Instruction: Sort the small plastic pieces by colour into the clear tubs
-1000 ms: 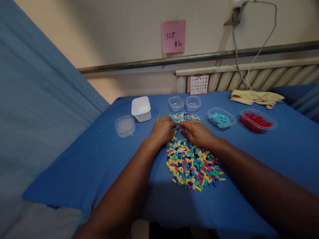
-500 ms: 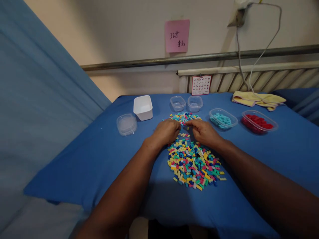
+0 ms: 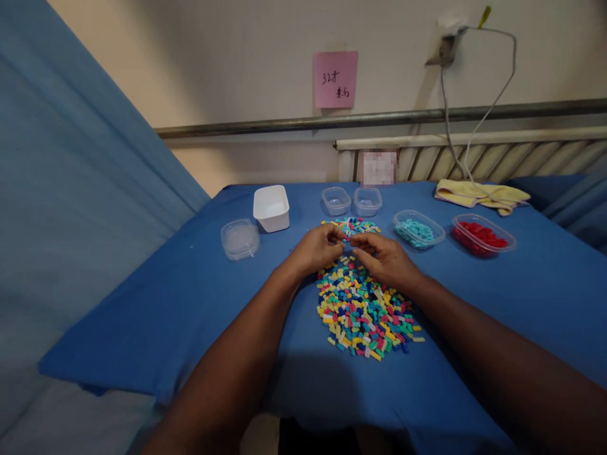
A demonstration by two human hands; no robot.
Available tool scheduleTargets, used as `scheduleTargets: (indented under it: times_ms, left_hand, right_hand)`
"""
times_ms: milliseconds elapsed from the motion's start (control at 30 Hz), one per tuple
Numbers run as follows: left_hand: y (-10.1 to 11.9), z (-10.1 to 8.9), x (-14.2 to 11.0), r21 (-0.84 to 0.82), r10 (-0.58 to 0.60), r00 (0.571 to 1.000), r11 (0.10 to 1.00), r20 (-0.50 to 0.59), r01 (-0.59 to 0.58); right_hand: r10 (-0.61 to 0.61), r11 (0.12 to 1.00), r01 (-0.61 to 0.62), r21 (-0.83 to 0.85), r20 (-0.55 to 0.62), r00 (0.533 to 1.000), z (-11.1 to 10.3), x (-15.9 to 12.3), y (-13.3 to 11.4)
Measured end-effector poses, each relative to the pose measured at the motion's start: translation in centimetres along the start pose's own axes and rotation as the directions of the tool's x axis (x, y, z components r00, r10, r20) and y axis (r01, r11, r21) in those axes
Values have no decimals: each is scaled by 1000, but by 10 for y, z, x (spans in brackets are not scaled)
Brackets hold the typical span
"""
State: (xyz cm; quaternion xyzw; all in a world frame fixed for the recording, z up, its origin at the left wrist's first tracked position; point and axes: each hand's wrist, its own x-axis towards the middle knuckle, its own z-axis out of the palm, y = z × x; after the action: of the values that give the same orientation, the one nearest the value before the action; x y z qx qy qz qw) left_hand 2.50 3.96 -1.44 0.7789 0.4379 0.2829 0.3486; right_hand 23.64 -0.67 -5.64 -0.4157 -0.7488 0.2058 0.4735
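Observation:
A large pile of small toy building bricks (image 3: 365,309) in yellow, blue, teal, pink and green lies in front of me. A smaller pile of mixed bricks (image 3: 353,226) sits behind my hands. My left hand (image 3: 320,248) hovers between the two piles, its fingers curved and parted from the thumb. Facing it, my right hand (image 3: 385,259) has its fingers stretched inward, with the thumb apart below. The fingertips of both hands come close together over a few bricks. Whether any fingertip touches a brick is too small to tell.
Two clear tubs (image 3: 336,201) stand at the back. Left of them are a white container (image 3: 272,218) and stacked clear lids (image 3: 240,240). On the right are a tub of turquoise bricks (image 3: 418,230), a tub of red bricks (image 3: 482,236) and a yellow cloth (image 3: 481,194).
The curled fingers of both hands have loosened and parted from the thumbs. My right hand's pointing finger is joined by others stretched inward. The view has shifted slightly.

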Motion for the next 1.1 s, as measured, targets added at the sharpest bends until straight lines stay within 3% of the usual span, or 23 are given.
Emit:
scheduleTargets:
  times_ms: [100,267,467,533,600,700,800,900,1000,1100]
  left_hand:
    - [4,6,-1,-372,-24,999,927,43,38]
    - [7,10,-6,-585,-106,989,798,99,144]
    - [14,17,-10,-559,-125,990,818,58,136]
    - [13,15,-9,-541,-127,992,836,-25,93]
    - [7,8,-7,-511,-141,973,859,-183,28]
    - [-12,-10,-2,-442,-171,872,895,-459,-56]
    - [-34,-24,3,-445,-236,764,892,-601,-75]
    - [-47,-26,7,-485,-290,729,872,-620,-66]
    - [-50,-20,9,-496,-295,749,867,-593,-51]
    - [-48,-10,9,-488,-294,781,873,-551,-16]
  right_hand:
    - [-105,994,105,-1,-36,994,-2,3,-9]
    - [-161,984,162,-79,18,987,-10,5,-17]
    - [-145,981,140,-135,-33,989,-11,3,-20]
    - [-131,981,122,-154,-46,990,-15,5,-22]
    - [-115,976,97,-193,-89,989,-27,6,-21]
    - [-94,948,21,-316,-219,971,-58,8,-12]
    - [-74,872,-105,-478,-340,937,-92,7,8]
    - [-61,780,-194,-594,-381,922,-114,2,30]
    - [-47,716,-207,-667,-341,939,-120,-2,45]
    - [-89,722,-139,-678,-291,953,-114,-1,42]
